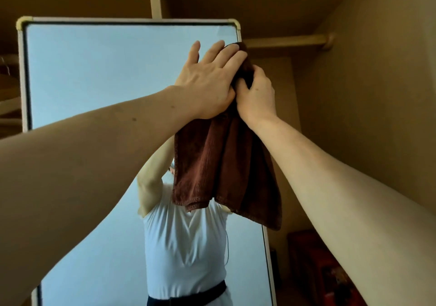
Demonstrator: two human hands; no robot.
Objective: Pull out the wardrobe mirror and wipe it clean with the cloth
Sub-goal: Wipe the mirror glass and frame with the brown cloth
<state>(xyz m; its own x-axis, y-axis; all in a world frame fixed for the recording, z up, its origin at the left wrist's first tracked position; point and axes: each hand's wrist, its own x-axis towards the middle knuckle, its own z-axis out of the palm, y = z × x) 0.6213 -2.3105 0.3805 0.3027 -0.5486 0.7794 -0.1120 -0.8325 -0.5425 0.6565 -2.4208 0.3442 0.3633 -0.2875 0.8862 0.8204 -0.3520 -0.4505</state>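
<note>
Brown cloth (219,164) before mirror (94,74), rail (290,40) alongside

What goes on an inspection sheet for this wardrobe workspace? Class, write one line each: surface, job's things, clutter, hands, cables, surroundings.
Surface: mirror upright, its glass showing a reflection.
Job's things: brown cloth bunched near the mirror's top right corner, the rest hanging down.
Clutter: red item low right, too dim to identify.
Hands: left hand flat, fingers straight over the cloth; right hand grips the bunched cloth.
Cables: thin dark cord in the reflection, lower right.
Surroundings: wardrobe rail, beige walls.
</note>
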